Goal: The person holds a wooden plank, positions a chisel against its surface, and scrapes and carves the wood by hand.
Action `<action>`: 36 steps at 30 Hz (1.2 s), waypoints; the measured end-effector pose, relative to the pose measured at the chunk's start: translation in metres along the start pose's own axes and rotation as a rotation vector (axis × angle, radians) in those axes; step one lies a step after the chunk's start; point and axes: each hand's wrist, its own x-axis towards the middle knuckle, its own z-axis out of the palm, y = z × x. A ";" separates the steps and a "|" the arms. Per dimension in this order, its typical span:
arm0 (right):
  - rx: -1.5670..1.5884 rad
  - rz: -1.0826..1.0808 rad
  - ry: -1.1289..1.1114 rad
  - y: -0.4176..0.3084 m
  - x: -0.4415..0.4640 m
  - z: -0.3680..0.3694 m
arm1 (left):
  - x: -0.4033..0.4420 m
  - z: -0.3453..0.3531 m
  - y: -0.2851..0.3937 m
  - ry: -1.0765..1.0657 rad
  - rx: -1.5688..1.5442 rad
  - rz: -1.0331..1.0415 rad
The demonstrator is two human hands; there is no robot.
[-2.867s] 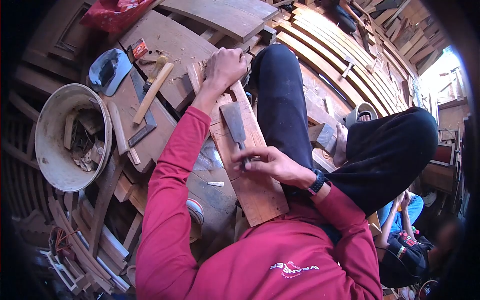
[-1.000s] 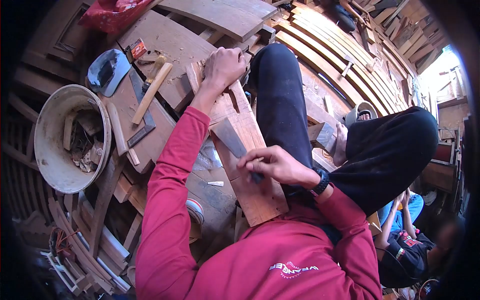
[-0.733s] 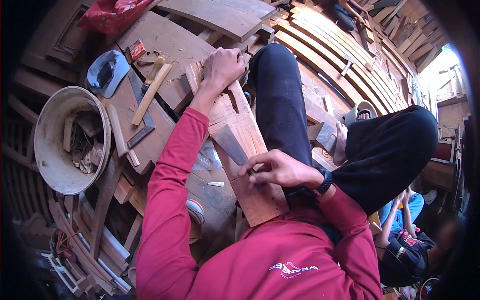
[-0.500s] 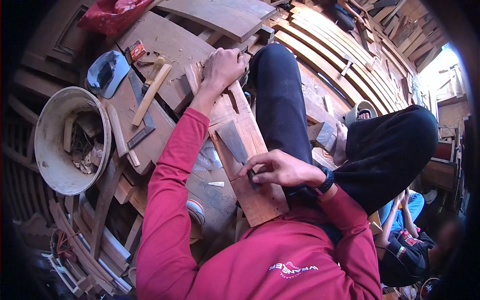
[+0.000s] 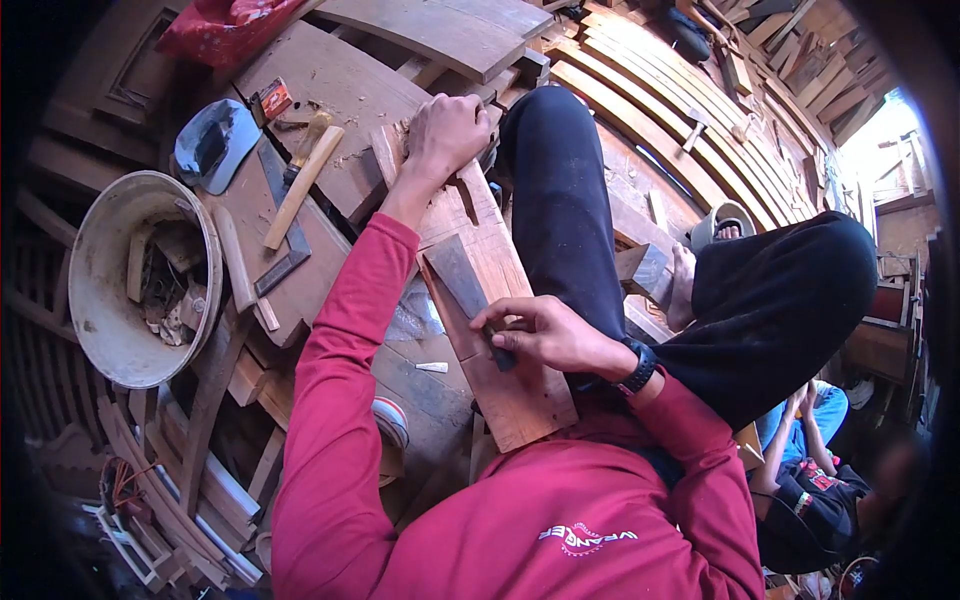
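Note:
A thick wooden board (image 5: 505, 410) with a cut slot at its far part slants from my lap up toward the bench. My left hand (image 5: 447, 130) is closed over the board's far end; its fingertips are partly hidden. On the board's near half lies a flat, dark, tapered metal blade (image 5: 459, 276), wide at the far end. My right hand (image 5: 550, 335) pinches the blade's near end between thumb and fingers. The blade rests at a slant along the board's left side.
Left of the board are a carpenter's square (image 5: 285, 265), a hammer (image 5: 305, 190), a blue-grey cap (image 5: 217, 145) and a bucket (image 5: 90, 300) with scraps. Long planks (image 5: 690, 110) lie at upper right. Another person (image 5: 815, 490) sits at lower right.
My right hand and the blade have shifted slightly left, and the blade's near end has swung a little. My left hand stays in place on the board.

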 end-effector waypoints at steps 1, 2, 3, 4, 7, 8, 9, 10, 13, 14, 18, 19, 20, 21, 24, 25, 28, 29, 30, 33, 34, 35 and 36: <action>-0.072 -0.028 -0.020 0.004 0.000 -0.002 | 0.001 0.000 0.000 0.000 0.001 0.006; -0.143 -0.056 -0.041 0.006 0.000 -0.003 | 0.001 0.001 -0.002 -0.001 0.002 0.010; -0.229 -0.049 -0.126 -0.004 -0.002 -0.006 | 0.000 0.000 -0.002 -0.002 0.003 0.007; -0.226 -0.046 -0.126 -0.011 -0.005 -0.005 | 0.000 0.000 -0.002 -0.006 -0.009 0.005; -0.160 -0.100 -0.106 -0.008 -0.006 -0.002 | 0.000 0.000 -0.001 0.003 -0.012 0.002; -0.160 -0.100 -0.107 -0.004 -0.004 -0.001 | 0.000 0.000 -0.001 0.010 -0.004 0.003; -0.106 -0.079 -0.014 -0.003 -0.001 0.002 | -0.001 0.001 -0.001 0.009 -0.004 0.004; -0.054 -0.060 0.079 -0.001 0.002 0.002 | -0.001 0.002 -0.002 0.009 -0.012 0.008; -0.217 -0.109 0.043 0.000 -0.001 -0.001 | 0.000 -0.001 -0.001 0.012 -0.010 0.012; -0.279 -0.100 0.009 -0.005 -0.004 0.000 | -0.001 -0.002 0.000 0.012 -0.006 0.014; -0.627 -0.301 0.132 -0.007 -0.009 0.017 | -0.001 -0.003 0.000 0.001 -0.024 0.012; -0.710 -0.345 0.151 -0.010 -0.012 0.020 | -0.001 -0.002 -0.001 0.008 -0.021 0.012; -0.711 -0.352 0.157 -0.008 -0.013 0.022 | -0.001 -0.002 0.000 0.014 -0.019 0.014; -0.757 -0.373 0.199 -0.005 -0.013 0.023 | -0.001 -0.001 -0.001 0.018 -0.029 0.018; -0.788 -0.332 0.238 -0.003 -0.016 0.024 | -0.001 0.000 0.000 0.025 -0.005 0.014; -0.790 -0.335 0.265 -0.002 -0.016 0.026 | -0.001 -0.001 0.001 0.025 -0.007 0.010; -0.778 -0.320 0.297 -0.001 -0.016 0.026 | -0.001 -0.001 0.002 -0.003 0.016 -0.018; -0.767 -0.299 0.296 -0.001 -0.016 0.026 | -0.001 0.000 0.001 -0.003 0.019 -0.012; -0.766 -0.303 0.301 0.001 -0.016 0.025 | -0.001 0.000 0.000 0.001 0.001 -0.009; -0.891 -0.387 0.371 0.007 -0.015 0.024 | -0.001 -0.001 0.002 0.005 -0.012 -0.005; -0.872 -0.366 0.370 0.006 -0.015 0.025 | -0.002 -0.002 0.003 0.004 -0.009 -0.011; -0.854 -0.346 0.367 0.005 -0.015 0.026 | -0.003 -0.004 0.004 0.006 -0.009 -0.009; -0.855 -0.349 0.370 0.001 -0.016 0.025 | -0.003 -0.004 0.005 0.007 0.001 0.003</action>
